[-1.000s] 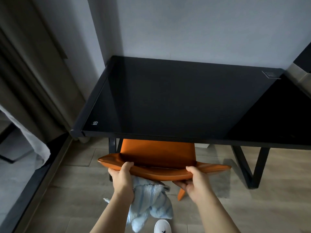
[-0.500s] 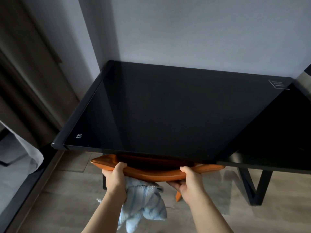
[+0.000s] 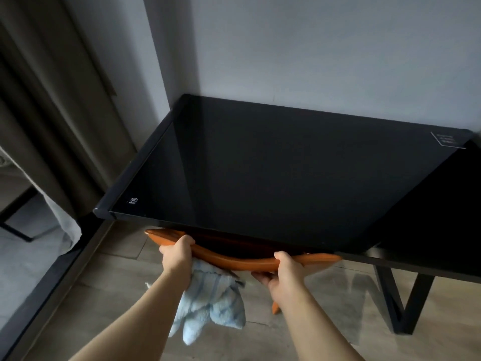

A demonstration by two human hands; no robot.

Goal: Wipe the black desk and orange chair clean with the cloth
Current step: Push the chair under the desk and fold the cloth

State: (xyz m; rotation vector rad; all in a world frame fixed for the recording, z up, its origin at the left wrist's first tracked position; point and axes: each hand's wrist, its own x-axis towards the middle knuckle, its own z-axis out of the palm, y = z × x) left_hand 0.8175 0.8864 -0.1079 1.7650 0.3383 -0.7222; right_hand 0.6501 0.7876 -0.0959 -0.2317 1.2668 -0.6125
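Black glass-topped surface [image 3: 286,178] set into a room corner, its far edge and left end against pale grey wall [image 3: 312,48]. Top glossy, reflecting dimly. 2 small printed marks on the glass: 1 round logo [image 3: 133,200] at the near-left corner, 1 angled label [image 3: 445,139] at the far-right corner (text too small to read). A darker black section [image 3: 442,217] adjoins on the right. 1 black angled leg frame [image 3: 398,303] visible under the right side.

Floor [image 3: 117,295] of pale wood-look planks. Brown curtain [image 3: 52,113] hangs at left, with a strip of white sheer fabric [image 3: 62,220] in front of it, above a dark floor track [image 3: 39,295].

1 orange chair [image 3: 234,260], pushed mostly beneath the surface; only the curved top rim of its back and 1 leg tip [image 3: 274,310] show.

2 hands, both on the chair rim. Left hand [image 3: 178,255] has its fingers curled over the rim near the left end, and the same hand pinches 1 light blue cloth [image 3: 210,300] against the rim's underside; the cloth hangs in loose folds beside the left forearm. Right hand [image 3: 285,276] grasps the rim toward its right part, thumb on top, fingers wrapped underneath.
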